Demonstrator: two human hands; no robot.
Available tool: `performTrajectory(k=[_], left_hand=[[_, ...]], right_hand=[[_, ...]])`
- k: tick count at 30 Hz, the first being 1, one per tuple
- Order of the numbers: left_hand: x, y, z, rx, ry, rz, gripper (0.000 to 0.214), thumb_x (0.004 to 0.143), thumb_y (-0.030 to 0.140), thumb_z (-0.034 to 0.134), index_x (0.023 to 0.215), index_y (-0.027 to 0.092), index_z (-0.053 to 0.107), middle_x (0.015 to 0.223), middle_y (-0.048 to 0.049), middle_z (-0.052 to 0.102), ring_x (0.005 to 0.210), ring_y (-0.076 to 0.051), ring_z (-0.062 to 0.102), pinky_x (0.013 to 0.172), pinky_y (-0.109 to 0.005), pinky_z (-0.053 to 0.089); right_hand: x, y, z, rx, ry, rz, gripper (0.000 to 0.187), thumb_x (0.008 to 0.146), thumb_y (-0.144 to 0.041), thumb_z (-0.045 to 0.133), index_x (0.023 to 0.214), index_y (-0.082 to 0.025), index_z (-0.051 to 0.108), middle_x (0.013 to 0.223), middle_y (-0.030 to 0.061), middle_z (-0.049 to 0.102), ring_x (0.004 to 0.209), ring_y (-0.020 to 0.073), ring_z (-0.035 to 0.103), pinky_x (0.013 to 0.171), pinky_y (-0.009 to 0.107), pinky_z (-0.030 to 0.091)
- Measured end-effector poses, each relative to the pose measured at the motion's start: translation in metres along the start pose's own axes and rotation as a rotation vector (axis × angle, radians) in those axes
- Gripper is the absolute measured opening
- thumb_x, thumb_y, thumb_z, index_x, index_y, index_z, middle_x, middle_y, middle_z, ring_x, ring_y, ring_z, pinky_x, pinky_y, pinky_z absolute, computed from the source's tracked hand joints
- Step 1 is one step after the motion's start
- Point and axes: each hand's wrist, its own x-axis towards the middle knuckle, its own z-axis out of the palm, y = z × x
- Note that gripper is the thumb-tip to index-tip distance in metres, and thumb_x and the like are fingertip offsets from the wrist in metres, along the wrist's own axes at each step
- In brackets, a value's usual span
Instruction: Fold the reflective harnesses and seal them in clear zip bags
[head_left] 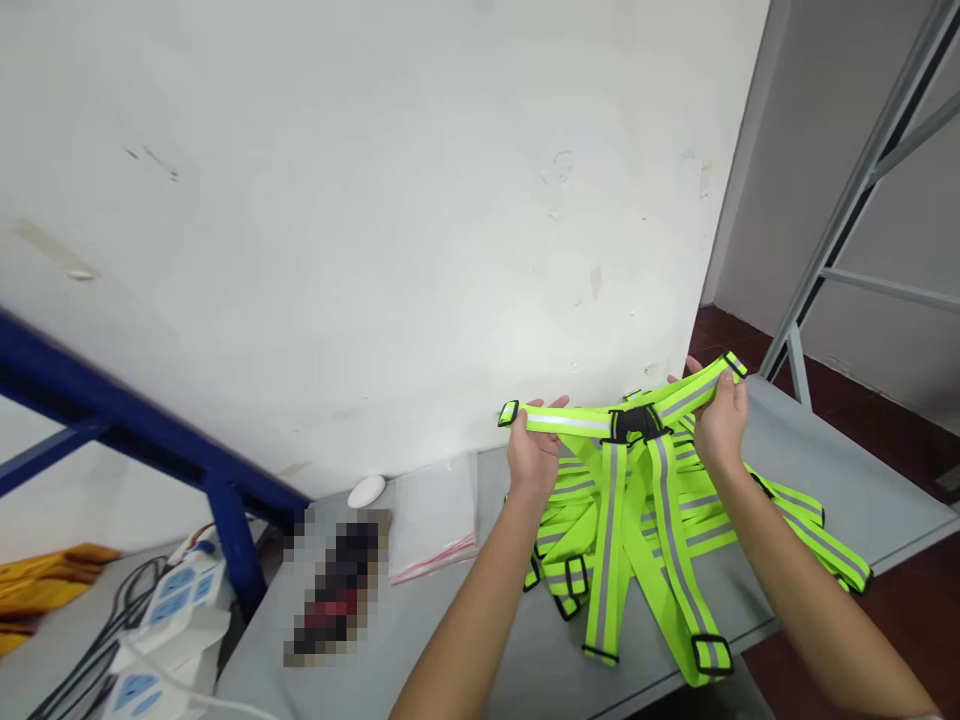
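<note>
Left hand: The left hand (534, 452) grips a lime-yellow strap of a reflective safety vest (611, 540) near its black-edged end, at centre right of the frame.

Right hand: The right hand (720, 422) clamps the opposite strap, raised slightly higher at right of the frame; the two hands stand apart, the strap taut between them.

Vest: Held up over the table, a black central buckle piece (636, 424) joins its grey-striped straps, which hang down and spread over the tabletop.

Heap: More neon straps with black slider buckles (814, 530) lie beneath the hands, touching the table at lower right.

Table: A grey table (480, 650) runs across the lower frame.

Nearby: Left of the hands lie a clear plastic bag (433, 520) with a red seal, a small white oval object (367, 491) and a pixelated object (330, 590), too blurred to identify.

Lower left: White power strips (176, 600) with black cables (112, 620) sit below a blue metal frame (127, 420), beside a yellow cloth (45, 590).

Background: A scuffed white wall (337, 220) fills the upper left; a grey metal rack (855, 190) stands at upper right above a dark red floor (727, 335).
</note>
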Motion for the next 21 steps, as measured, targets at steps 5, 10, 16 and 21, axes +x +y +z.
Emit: performTrajectory(k=[5, 10, 16, 21], left_hand=[[-0.031, 0.038, 0.018, -0.427, -0.006, -0.329, 0.022, 0.094, 0.031, 0.034, 0.096, 0.016, 0.050, 0.113, -0.0175, 0.069, 0.102, -0.032, 0.068, 0.092, -0.052, 0.050], [-0.028, 0.029, 0.036, -0.482, -0.101, -0.394, 0.028, 0.097, 0.033, 0.029, 0.105, 0.015, 0.050, 0.122, -0.0177, 0.065, 0.108, -0.031, 0.065, 0.093, -0.051, 0.050], [0.018, -0.043, 0.067, -0.315, -0.015, -0.461, 0.029, 0.098, 0.035, 0.031, 0.114, 0.018, 0.049, 0.128, -0.0180, 0.061, 0.102, -0.026, 0.068, 0.086, -0.048, 0.054], [0.039, -0.089, 0.079, -0.163, 0.037, -0.420, 0.021, 0.097, 0.027, 0.040, 0.110, 0.017, 0.053, 0.122, -0.0143, 0.064, 0.100, -0.020, 0.068, 0.087, -0.033, 0.053]], right_hand=[[-0.025, -0.047, -0.011, 0.027, 0.028, -0.126, 0.031, 0.088, -0.054, 0.049, 0.092, -0.028, 0.034, 0.106, 0.0031, 0.073, 0.080, 0.0179, 0.073, 0.066, 0.034, 0.060], [-0.018, -0.057, -0.040, -0.017, 0.144, -0.253, 0.030, 0.088, -0.052, 0.051, 0.093, -0.027, 0.034, 0.104, 0.0042, 0.072, 0.075, 0.0172, 0.073, 0.066, 0.034, 0.060], [0.004, -0.010, -0.080, -0.429, 0.288, -0.308, 0.035, 0.088, -0.051, 0.045, 0.098, -0.019, 0.056, 0.085, 0.0058, 0.071, 0.076, 0.0208, 0.070, 0.064, 0.032, 0.058], [0.004, 0.021, -0.092, -0.683, 0.223, -0.342, 0.046, 0.091, -0.040, 0.041, 0.120, -0.011, 0.062, 0.093, 0.0093, 0.072, 0.091, 0.0256, 0.067, 0.077, 0.038, 0.056]])
